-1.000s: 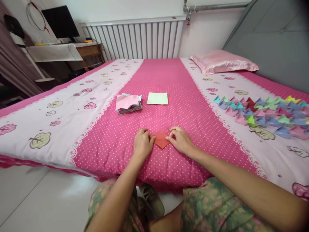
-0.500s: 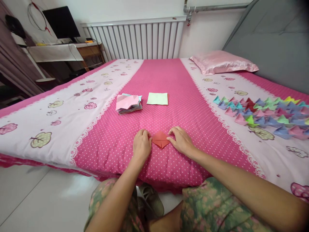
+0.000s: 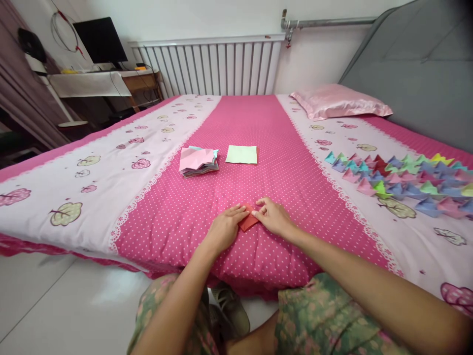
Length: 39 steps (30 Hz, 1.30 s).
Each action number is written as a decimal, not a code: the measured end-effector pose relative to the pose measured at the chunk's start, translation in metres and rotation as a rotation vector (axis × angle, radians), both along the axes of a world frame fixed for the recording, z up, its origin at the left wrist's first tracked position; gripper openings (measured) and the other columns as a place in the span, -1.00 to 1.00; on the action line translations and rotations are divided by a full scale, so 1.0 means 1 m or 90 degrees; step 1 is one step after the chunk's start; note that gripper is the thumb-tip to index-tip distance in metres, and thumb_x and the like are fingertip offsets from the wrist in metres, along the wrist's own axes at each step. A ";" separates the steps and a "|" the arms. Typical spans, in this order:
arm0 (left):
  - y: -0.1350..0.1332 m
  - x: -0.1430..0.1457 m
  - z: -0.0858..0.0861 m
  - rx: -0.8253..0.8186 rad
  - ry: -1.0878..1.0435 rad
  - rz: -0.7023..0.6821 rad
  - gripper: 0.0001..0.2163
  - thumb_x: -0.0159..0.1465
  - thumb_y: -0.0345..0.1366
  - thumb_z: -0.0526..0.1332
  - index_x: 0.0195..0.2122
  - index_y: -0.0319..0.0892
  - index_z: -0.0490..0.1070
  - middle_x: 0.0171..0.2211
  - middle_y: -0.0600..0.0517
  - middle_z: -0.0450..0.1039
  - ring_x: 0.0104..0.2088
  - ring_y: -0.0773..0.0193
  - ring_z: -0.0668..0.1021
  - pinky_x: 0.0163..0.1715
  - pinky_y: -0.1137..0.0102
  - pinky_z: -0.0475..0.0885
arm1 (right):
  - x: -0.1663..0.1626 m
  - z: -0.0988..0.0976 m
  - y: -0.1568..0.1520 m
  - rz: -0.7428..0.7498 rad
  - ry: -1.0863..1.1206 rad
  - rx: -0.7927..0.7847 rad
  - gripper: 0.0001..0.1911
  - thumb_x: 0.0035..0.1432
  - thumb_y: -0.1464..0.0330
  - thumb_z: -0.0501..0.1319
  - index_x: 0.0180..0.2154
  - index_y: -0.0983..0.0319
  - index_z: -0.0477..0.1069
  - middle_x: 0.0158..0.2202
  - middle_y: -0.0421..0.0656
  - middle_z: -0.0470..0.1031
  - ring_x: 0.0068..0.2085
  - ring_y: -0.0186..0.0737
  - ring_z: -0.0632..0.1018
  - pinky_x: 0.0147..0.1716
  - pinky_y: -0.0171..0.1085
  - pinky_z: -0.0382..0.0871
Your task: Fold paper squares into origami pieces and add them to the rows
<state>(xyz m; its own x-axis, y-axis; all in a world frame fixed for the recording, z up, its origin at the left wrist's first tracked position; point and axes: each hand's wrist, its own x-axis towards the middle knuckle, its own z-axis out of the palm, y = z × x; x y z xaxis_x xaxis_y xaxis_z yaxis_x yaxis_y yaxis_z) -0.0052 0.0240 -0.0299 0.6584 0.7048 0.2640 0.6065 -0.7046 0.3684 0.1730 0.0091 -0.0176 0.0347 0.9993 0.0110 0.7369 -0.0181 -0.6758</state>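
A small folded sheet of red paper lies on the pink dotted part of the bed, close to its front edge. My left hand reaches over the paper's left side, its fingers close together and holding it against the bedspread. At the right corner, my right hand pinches the paper between thumb and forefinger. The fingers hide much of the paper's upper part and both side corners. Farther back are a stack of coloured paper sheets, pink on top, and a pale green sheet with a reddish edge showing behind it.
Several rows of folded paper boats in many colours stand on the right of the bedspread. A pink pillow lies at the back right. Beyond the bed are a radiator and a desk with a monitor.
My left hand has moved right, from the paper's left corner to over it, fingers stretched out more. The paper has turned slightly, and my right hand has stayed at its right corner.
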 end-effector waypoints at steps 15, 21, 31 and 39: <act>-0.005 -0.009 0.013 0.014 -0.205 -0.039 -0.49 -0.01 -0.60 0.07 0.00 -0.16 0.29 0.02 -0.08 0.34 0.10 0.16 0.29 0.06 0.12 0.21 | 0.000 0.032 -0.008 -0.088 0.670 -0.265 -0.89 0.00 0.57 0.17 -0.41 0.28 0.31 -0.60 -0.29 0.38 -0.66 -0.56 0.37 -0.65 -0.57 0.29; -0.013 -0.009 0.026 -0.025 -0.359 0.022 -0.69 0.05 -0.56 0.10 -0.26 -0.12 0.48 -0.26 -0.02 0.52 -0.21 0.25 0.52 -0.15 0.32 0.38 | 0.005 0.044 -0.016 -0.047 0.739 -0.343 -0.88 -0.03 0.58 0.18 -0.40 0.28 0.35 -0.59 -0.28 0.39 -0.64 -0.56 0.40 -0.64 -0.59 0.31; -0.018 -0.006 0.034 -0.354 -0.439 0.179 -0.82 0.03 -0.25 0.24 -0.41 -0.24 0.54 -0.53 0.03 0.53 -0.56 0.32 0.48 -0.57 0.49 0.31 | 0.009 0.052 -0.020 0.158 0.412 -0.044 -0.66 -0.06 0.25 0.26 -0.21 0.25 0.40 -0.26 -0.14 0.47 -0.27 -0.31 0.47 -0.29 -0.33 0.34; -0.023 0.000 0.035 -0.588 -0.543 0.129 -0.73 -0.08 -0.22 0.33 -0.39 -0.30 0.49 -0.53 -0.01 0.50 -0.59 0.38 0.45 -0.60 0.53 0.29 | 0.000 0.035 -0.019 0.133 0.430 -0.027 -0.58 -0.14 0.34 0.29 -0.16 0.27 0.32 -0.40 -0.13 0.53 -0.40 -0.22 0.54 -0.42 -0.28 0.40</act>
<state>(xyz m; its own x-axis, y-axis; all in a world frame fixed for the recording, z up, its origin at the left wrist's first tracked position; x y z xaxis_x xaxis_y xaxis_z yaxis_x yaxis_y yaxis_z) -0.0053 0.0007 0.0054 0.3822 0.9195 -0.0916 0.0031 0.0979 0.9952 0.1729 -0.0096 0.0175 -0.1732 0.9848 0.0152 0.1480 0.0413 -0.9881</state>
